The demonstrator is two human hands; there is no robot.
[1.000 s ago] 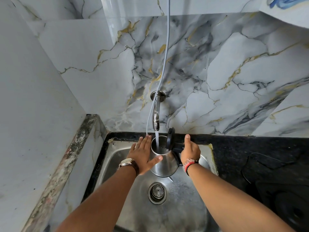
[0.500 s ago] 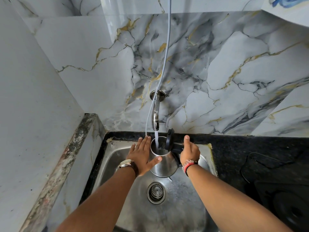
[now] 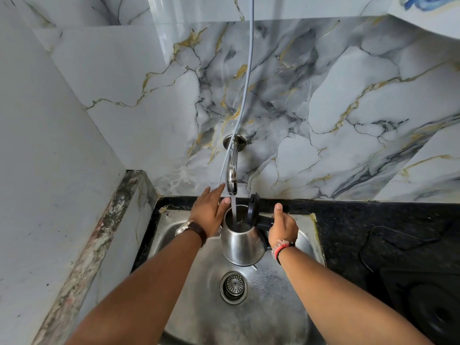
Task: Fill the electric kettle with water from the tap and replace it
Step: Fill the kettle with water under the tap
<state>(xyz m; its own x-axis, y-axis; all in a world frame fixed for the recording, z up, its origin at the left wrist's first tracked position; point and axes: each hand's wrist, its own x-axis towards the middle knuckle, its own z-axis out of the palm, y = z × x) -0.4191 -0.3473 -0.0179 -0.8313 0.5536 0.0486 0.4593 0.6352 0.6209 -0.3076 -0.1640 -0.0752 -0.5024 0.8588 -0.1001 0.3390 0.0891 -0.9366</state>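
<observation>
A steel electric kettle (image 3: 242, 246) hangs over the steel sink (image 3: 268, 317) with its black lid (image 3: 252, 207) flipped up. Water runs from the chrome tap (image 3: 232, 175) straight into the kettle's mouth. My right hand (image 3: 282, 226) grips the kettle's black handle, thumb up. My left hand (image 3: 209, 211) is open, fingers spread, just left of the kettle's rim, with its fingertips reaching up beside the tap spout.
A grey hose (image 3: 246, 95) hangs down the marble wall past the tap. The drain (image 3: 233, 287) lies below the kettle. A black countertop (image 3: 373, 220) with a dark stove (image 3: 428, 302) runs to the right. A raised stone ledge (image 3: 99, 245) borders the sink's left side.
My left hand has lifted off the kettle's side and moved up toward the tap spout. The kettle stays under the running water in my right hand.
</observation>
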